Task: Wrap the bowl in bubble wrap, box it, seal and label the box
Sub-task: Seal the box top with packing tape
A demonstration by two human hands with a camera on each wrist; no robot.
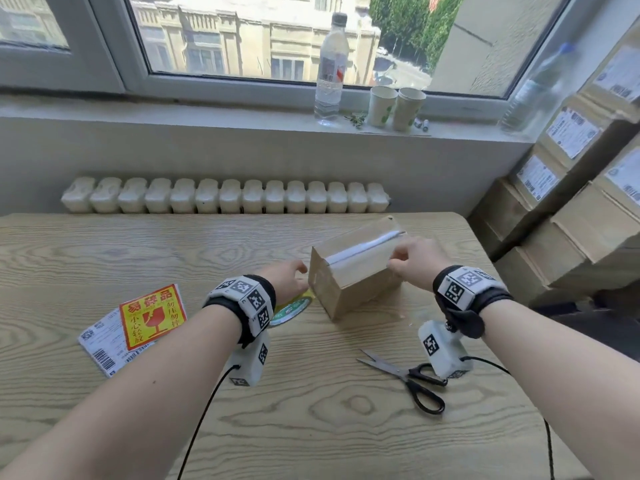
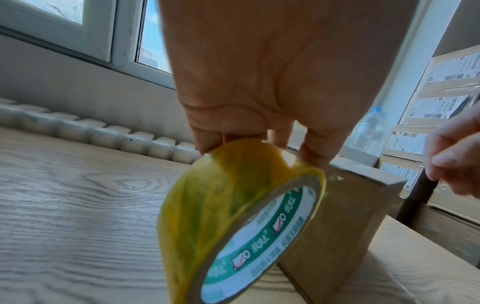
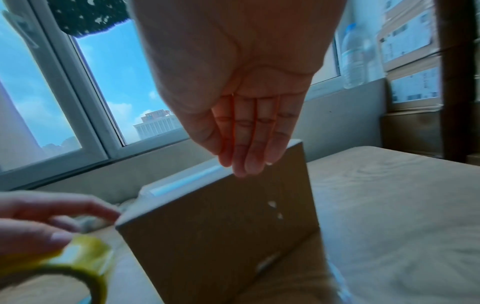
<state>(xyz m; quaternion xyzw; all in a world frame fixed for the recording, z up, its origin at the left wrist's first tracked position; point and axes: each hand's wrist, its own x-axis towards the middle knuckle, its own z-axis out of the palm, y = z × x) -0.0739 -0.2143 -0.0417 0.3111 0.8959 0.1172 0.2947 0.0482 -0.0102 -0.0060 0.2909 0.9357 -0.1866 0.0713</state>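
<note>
A closed cardboard box lies at the table's middle, with a strip of clear tape along its top seam. My left hand grips a yellowish roll of tape at the box's near left end; in the left wrist view the fingers curl over the roll right beside the box. My right hand rests its straight fingers on the box's top, near its right edge. No bowl shows in any view.
Black-handled scissors lie near my right wrist. A red and yellow fragile sticker and a shipping label lie at the left. Stacked labelled boxes stand at the right. A bottle and paper cups stand on the sill.
</note>
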